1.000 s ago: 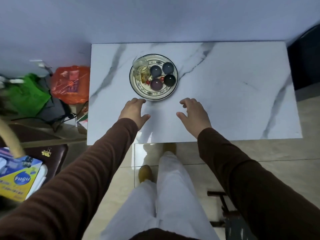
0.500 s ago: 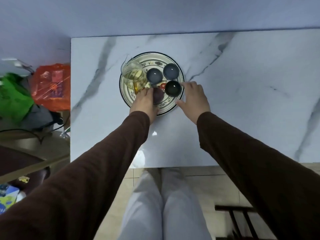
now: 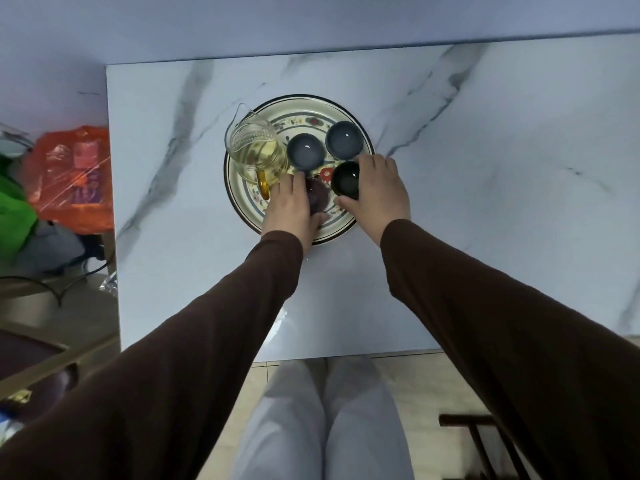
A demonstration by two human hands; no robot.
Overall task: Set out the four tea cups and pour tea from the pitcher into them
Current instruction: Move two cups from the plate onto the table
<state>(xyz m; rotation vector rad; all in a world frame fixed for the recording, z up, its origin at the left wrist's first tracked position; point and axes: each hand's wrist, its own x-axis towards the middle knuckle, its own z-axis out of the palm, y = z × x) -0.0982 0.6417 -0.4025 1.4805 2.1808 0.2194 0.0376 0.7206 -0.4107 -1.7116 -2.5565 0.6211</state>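
Note:
A round patterned plate (image 3: 304, 109) sits on the marble table and carries a glass pitcher (image 3: 254, 150) of yellow tea at its left and several small tea cups. Two blue-grey cups, one (image 3: 305, 151) and another (image 3: 344, 139), stand at the back of the plate. My left hand (image 3: 291, 209) is closed around the dark purple cup (image 3: 317, 195) at the plate's front, which it mostly hides. My right hand (image 3: 379, 194) wraps the dark green cup (image 3: 346, 180) from the right side. Both cups rest on the plate.
The white marble table (image 3: 485, 202) stretches wide to the right and toward me. Left of the table lie an orange plastic bag (image 3: 72, 174) and green fabric (image 3: 14, 216) on the floor. A dark chair frame (image 3: 485, 441) stands at lower right beside my legs.
Both hands have moved from the table's front edge up onto the plate. The left one has closed on the purple cup, the right one on the green cup.

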